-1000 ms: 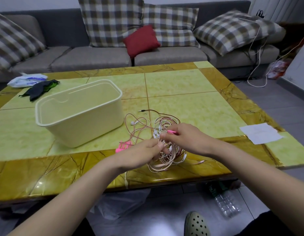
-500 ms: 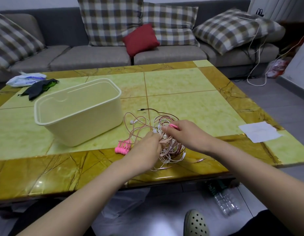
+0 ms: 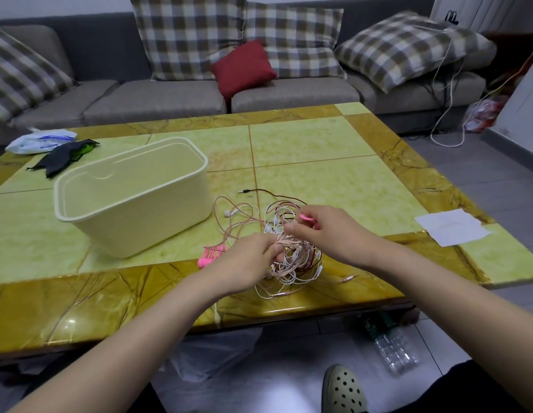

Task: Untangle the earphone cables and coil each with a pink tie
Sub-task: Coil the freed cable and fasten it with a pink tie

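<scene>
Left hand [image 3: 244, 263] and right hand [image 3: 327, 234] both pinch the tangled earphone cables [image 3: 299, 265], lower centre of the frame.
Left thumb and fingers nip a gathered bunch of pink strands; the right hand nips the same bunch from the right and holds one pink tie [image 3: 306, 217] in its curled fingers. The tangle lies on the table [image 3: 318, 144] near its front border, with loose loops trailing toward the cream bin [image 3: 134, 195] at centre left. Spare pink ties [image 3: 210, 256] lie just left of the left hand.

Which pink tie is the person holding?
The single pink tie held in the right hand, above the cable tangle. The other pink ties lie bunched on the table, untouched, beside the cream tub.
</scene>
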Tool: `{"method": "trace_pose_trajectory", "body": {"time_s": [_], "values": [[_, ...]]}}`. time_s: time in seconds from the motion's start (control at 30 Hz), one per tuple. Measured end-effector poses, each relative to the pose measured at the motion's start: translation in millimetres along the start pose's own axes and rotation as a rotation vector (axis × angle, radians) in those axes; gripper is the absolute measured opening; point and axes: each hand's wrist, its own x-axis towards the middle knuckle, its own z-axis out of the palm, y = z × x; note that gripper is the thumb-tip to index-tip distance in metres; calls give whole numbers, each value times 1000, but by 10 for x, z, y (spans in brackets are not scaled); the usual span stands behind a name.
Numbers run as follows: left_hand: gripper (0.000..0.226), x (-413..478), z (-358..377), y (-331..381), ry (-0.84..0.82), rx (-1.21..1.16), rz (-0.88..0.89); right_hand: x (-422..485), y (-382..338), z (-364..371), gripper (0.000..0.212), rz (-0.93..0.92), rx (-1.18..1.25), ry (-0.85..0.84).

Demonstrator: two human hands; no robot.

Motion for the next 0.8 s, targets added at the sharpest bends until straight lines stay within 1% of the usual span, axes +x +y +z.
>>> {"method": "trace_pose_trajectory", "body": {"time_s": [0.07, 0.13, 0.23, 0.27, 0.33, 0.43, 0.47, 0.67, 0.73, 0.8], "values": [[34, -3, -4, 20, 11, 19, 18, 0, -2, 14, 35, 44, -49, -50], [33, -2, -3, 23, 36, 21, 15, -1, -10, 43, 38, 77, -39, -86], [34, -2, -10, 12, 123, -68, -32, -19, -26, 68, 57, 97, 82, -54], [35, 0, -18, 4, 159, -98, -40, -22, -19, 73, 58, 87, 103, -36], [36, 15, -31, -13, 217, -139, -39, -33, 6, 88, 49, 66, 90, -27], [36, 33, -31, -45, 262, -217, -54, -45, 39, 107, 24, 57, -6, 0], [36, 34, -26, -48, 266, -245, -61, -45, 32, 107, 21, 60, -20, 16], [34, 35, 2, -13, 271, -304, -70, -23, -29, 159, 21, 47, -15, 10], [32, 29, 17, -12, 268, -274, -62, -27, -79, 163, 22, 45, 76, 20], [30, 22, 36, -13, 254, -226, -54, -19, -126, 154, 26, 77, 225, 36]]}}
